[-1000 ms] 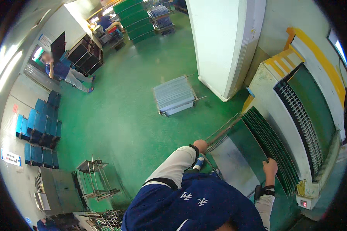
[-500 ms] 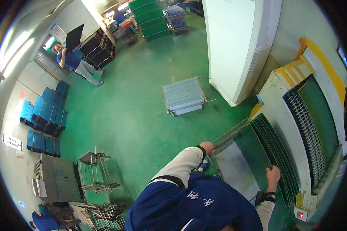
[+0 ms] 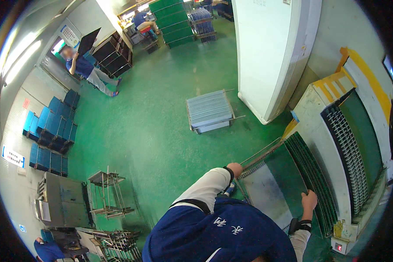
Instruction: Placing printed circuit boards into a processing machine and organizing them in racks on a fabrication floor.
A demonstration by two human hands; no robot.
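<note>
My left hand (image 3: 235, 170) is closed around the top bar at the far left corner of a metal rack (image 3: 261, 156). Several thin dark green panels (image 3: 312, 174) stand on edge in the rack's right part, close together. On the near edge of the leftmost green panel (image 3: 288, 168), my right hand (image 3: 309, 199) is closed, fingers bent over the edge. A pale grey sheet-like surface (image 3: 268, 192) shows at the rack's left side, between my arms. My body hides the near end of the rack.
Right of the rack stands a roller machine (image 3: 349, 161) with a green panel on it. A tall white cabinet (image 3: 266, 52) rises ahead, beside a floor rack of pale panels (image 3: 210, 109). A co-worker (image 3: 85, 70) carries a black panel (image 3: 88, 41) at the far left.
Both my hands keep their grips, with hardly any movement. The view has shifted slightly. The co-worker's black panel leans a little further to the right.
</note>
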